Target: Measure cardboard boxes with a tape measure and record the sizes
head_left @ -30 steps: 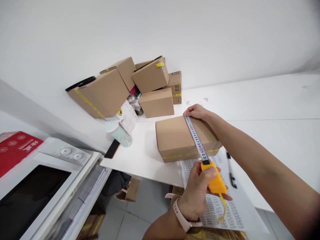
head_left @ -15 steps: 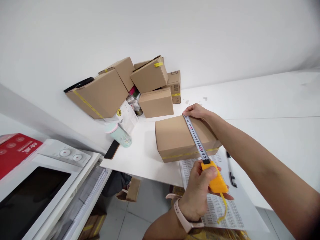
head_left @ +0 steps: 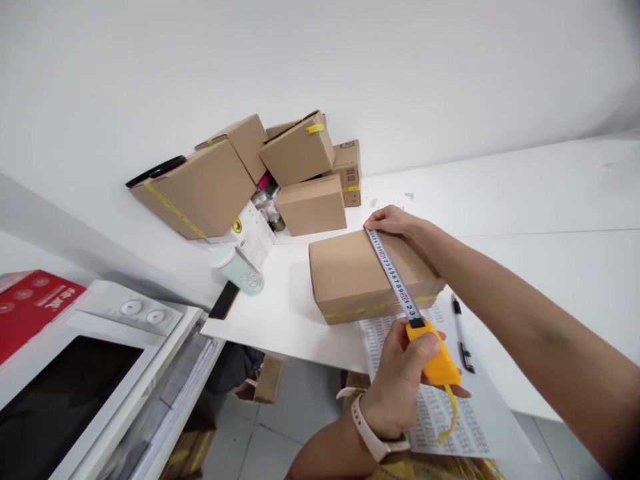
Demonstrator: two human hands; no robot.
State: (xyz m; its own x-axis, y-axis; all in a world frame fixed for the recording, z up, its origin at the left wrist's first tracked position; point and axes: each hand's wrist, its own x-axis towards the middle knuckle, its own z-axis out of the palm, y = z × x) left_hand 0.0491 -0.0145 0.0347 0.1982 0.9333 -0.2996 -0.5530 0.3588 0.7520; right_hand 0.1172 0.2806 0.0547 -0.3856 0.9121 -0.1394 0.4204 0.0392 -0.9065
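Note:
A closed cardboard box (head_left: 345,267) with yellow tape along its near side lies on the white table. My left hand (head_left: 403,373), with a pink-banded watch at the wrist, is wrapped round the orange case of a tape measure (head_left: 440,357). The thumb rests on top of the case, and a yellow cord hangs from it. The numbered metal blade (head_left: 393,273) runs out across the top of the box to its far edge. There my right hand (head_left: 393,221) pinches the blade's end, its forearm reaching over the box's right part. Printed sheets (head_left: 465,413) lie partly under the box.
A black-and-clear pen (head_left: 464,337) lies right of the box. Several cardboard boxes (head_left: 310,203) are stacked by the wall. A mint tumbler (head_left: 239,270) and a dark flat object (head_left: 223,300) are at the left table edge. A microwave (head_left: 70,393) stands on a shelf further left.
My left hand and the tape case have shifted very slightly right. The right hand keeps its hold at the far edge, and the whole view has drifted a little.

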